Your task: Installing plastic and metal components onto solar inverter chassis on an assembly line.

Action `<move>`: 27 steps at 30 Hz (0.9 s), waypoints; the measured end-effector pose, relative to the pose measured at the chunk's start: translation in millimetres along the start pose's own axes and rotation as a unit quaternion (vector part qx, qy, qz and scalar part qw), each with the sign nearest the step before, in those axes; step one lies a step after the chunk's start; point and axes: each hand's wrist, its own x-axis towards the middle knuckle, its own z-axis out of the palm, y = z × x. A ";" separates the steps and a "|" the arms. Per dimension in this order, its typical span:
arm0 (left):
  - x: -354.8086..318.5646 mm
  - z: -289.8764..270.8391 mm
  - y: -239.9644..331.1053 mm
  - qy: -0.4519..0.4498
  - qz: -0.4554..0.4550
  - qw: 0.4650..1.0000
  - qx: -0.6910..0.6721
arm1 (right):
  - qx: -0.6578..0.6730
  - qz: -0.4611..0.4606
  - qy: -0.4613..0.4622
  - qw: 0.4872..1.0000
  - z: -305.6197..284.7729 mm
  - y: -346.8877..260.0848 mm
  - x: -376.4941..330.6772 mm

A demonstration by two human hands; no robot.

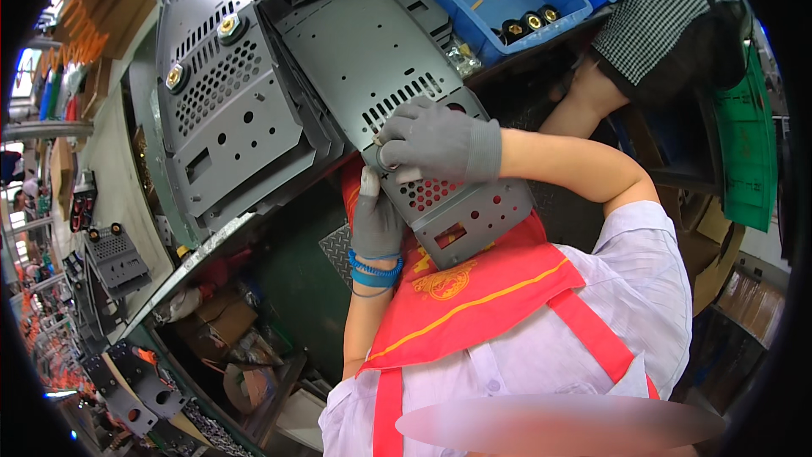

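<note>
A dark grey perforated sheet-metal panel [359, 51] slants from the workbench toward my lap, its near end resting against my red apron [474, 296]. My left hand [376, 224], in a grey glove with a blue coiled wrist strap [375, 271], grips the panel's left edge, thumb up. My right hand [440, 142], gloved too, lies over the panel by its row of slots. Its fingers are curled together at a round spot near the left edge. What they pinch there is hidden under the glove.
More grey panels [216, 106] are stacked to the left, the top one carrying two brass-centred round fittings [228, 28]. A blue bin [541, 38] at the back holds similar fittings. Another person's arm [588, 93] is close at right, near a green crate [748, 144].
</note>
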 end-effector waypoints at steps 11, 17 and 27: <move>0.9 -17.3 -1.8 -0.012 -0.011 1.000 -0.019 | 0.097 -0.020 -0.032 0.995 -16.8 1.6 -0.8; 0.6 -6.0 -1.4 0.003 0.017 1.000 0.013 | -0.200 0.015 0.000 0.980 -9.7 -14.5 -5.5; 0.6 -18.2 -3.1 -0.007 -0.001 1.000 -0.005 | -0.059 0.012 0.029 0.998 -18.2 -23.5 -6.3</move>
